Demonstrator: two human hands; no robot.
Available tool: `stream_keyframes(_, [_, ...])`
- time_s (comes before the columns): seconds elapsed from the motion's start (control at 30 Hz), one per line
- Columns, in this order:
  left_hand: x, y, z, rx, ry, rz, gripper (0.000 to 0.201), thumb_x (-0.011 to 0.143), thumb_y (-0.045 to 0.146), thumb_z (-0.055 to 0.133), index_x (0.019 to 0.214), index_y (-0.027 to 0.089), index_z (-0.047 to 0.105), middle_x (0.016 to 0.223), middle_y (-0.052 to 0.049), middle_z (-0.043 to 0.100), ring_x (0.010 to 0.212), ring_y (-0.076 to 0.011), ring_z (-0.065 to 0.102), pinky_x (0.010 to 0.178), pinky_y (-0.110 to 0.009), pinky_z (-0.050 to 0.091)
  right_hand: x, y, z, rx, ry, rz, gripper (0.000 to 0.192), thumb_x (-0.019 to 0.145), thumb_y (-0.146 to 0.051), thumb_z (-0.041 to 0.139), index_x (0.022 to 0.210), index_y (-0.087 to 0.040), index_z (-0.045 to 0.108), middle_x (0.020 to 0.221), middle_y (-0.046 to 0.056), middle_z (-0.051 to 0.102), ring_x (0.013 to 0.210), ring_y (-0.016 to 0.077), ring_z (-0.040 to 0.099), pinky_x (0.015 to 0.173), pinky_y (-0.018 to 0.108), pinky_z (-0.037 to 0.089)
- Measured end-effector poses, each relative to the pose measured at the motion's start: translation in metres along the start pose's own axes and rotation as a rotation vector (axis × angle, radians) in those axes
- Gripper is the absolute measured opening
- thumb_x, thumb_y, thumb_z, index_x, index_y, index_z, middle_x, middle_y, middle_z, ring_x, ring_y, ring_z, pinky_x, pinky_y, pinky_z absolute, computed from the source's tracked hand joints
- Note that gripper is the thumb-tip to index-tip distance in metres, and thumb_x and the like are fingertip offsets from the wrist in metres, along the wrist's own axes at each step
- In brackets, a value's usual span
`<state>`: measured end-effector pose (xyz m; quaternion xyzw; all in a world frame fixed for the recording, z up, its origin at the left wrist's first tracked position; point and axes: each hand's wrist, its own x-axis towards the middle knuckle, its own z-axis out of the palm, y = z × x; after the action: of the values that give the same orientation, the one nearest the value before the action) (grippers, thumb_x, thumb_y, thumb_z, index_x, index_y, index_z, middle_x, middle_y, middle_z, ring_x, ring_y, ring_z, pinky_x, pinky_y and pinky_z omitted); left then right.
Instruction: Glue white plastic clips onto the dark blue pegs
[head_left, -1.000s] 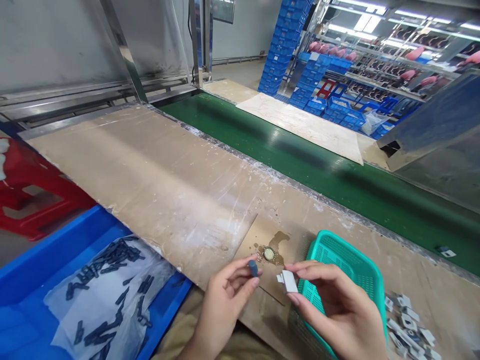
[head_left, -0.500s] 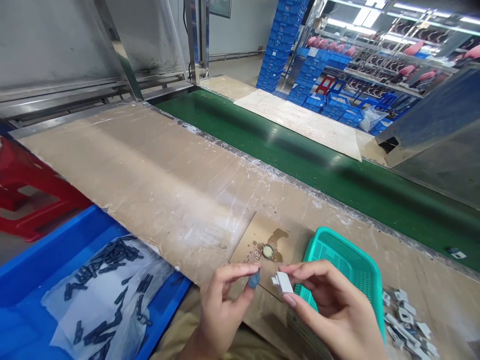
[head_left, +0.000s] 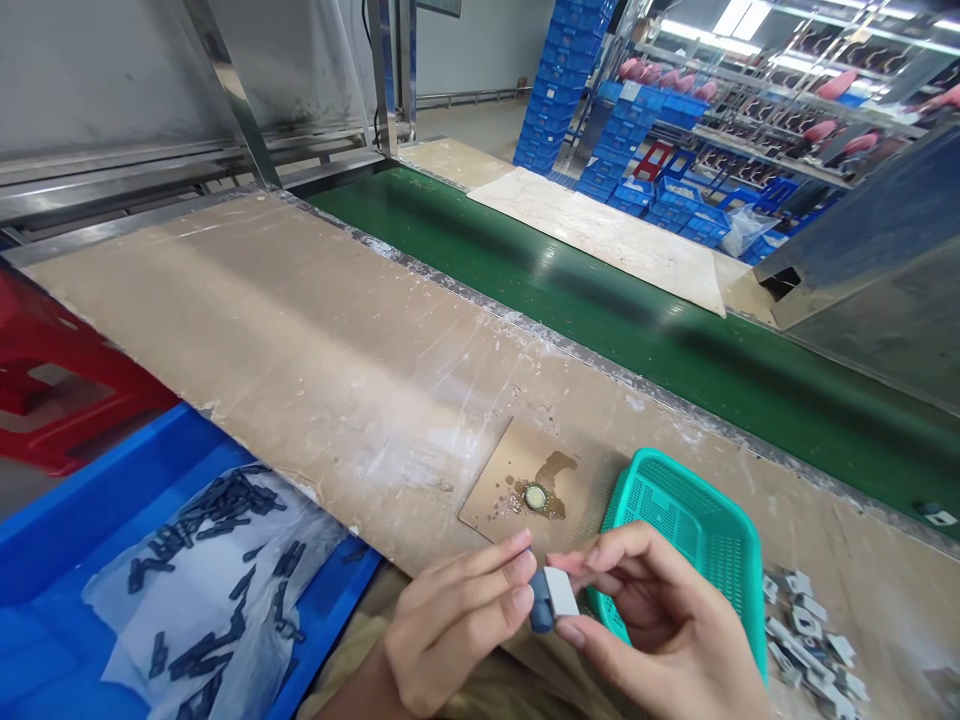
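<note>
Between finger and thumb, my right hand [head_left: 660,610] grips a small light-grey plastic block [head_left: 561,592]. A dark blue-grey plastic part [head_left: 540,600] sits right against the block's left side. My left hand [head_left: 461,625] presses its fingertips on that dark part; the fingers lie close together and the thumb is hidden behind them. Whether the two parts are joined I cannot tell. Beyond the hands, a small round cap-like piece [head_left: 535,496] rests in a wet patch on a square brown board [head_left: 499,480].
A green perforated basket [head_left: 739,520] stands beside my right hand, with several loose grey parts [head_left: 814,640] to its right. At left, a blue bin [head_left: 330,600] holds dark parts [head_left: 217,520] on plastic film. Past the tabletop [head_left: 360,360] runs a green conveyor belt [head_left: 540,265].
The dark part has come up against the light-grey block; they were apart before. My left hand has changed from a finger-and-thumb pinch to straighter fingers pressing the dark part.
</note>
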<state>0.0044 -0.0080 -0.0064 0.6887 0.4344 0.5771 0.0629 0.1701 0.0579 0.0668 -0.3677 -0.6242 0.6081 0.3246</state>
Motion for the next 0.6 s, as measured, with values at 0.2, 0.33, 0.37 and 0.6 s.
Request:
stream_keyframes(0.2, [0.010,-0.004,-0.010,0.016,-0.055,0.109,0.039,0.078,0.001,0.057,0.116,0.006,0.054,0.115,-0.013,0.065,0.119,-0.0232,0.053,0.093,-0.032,0.055,0.001,-0.001,0.006,0.095,0.070,0.051,0.026,0.068,-0.015,0.079,0.083,-0.023,0.058,0.088,0.002,0.072,0.081,0.0142,0.068,0.074,0.018,0.056])
stream_keyframes(0.33, [0.012,-0.014,-0.001,-0.003,-0.013,0.130,0.043,0.077,0.000,0.057,0.119,0.009,0.053,0.114,-0.011,0.066,0.117,-0.0211,0.055,0.095,-0.032,0.054,0.003,0.001,0.008,0.140,0.142,0.081,0.031,0.068,-0.018,0.079,0.086,-0.024,0.056,0.085,-0.001,0.071,0.078,0.0116,0.067,0.072,0.017,0.055])
stream_keyframes(0.37, [0.013,-0.017,0.005,-0.019,0.021,0.122,0.042,0.077,0.000,0.057,0.117,0.010,0.054,0.113,-0.010,0.067,0.115,-0.0209,0.056,0.094,-0.032,0.055,0.004,0.003,0.008,0.143,0.148,0.100,0.033,0.068,-0.019,0.080,0.088,-0.025,0.054,0.086,-0.001,0.071,0.077,0.0114,0.067,0.072,0.017,0.055])
stream_keyframes(0.6, [0.013,-0.030,0.017,0.253,0.009,-0.067,0.048,0.072,-0.001,0.064,0.118,0.009,0.056,0.116,-0.010,0.065,0.106,-0.0154,0.062,0.098,-0.021,0.048,0.073,0.039,-0.057,-0.315,0.281,0.031,0.038,0.064,-0.039,0.078,0.086,-0.019,0.054,0.087,0.006,0.069,0.079,0.0198,0.068,0.073,0.031,0.056])
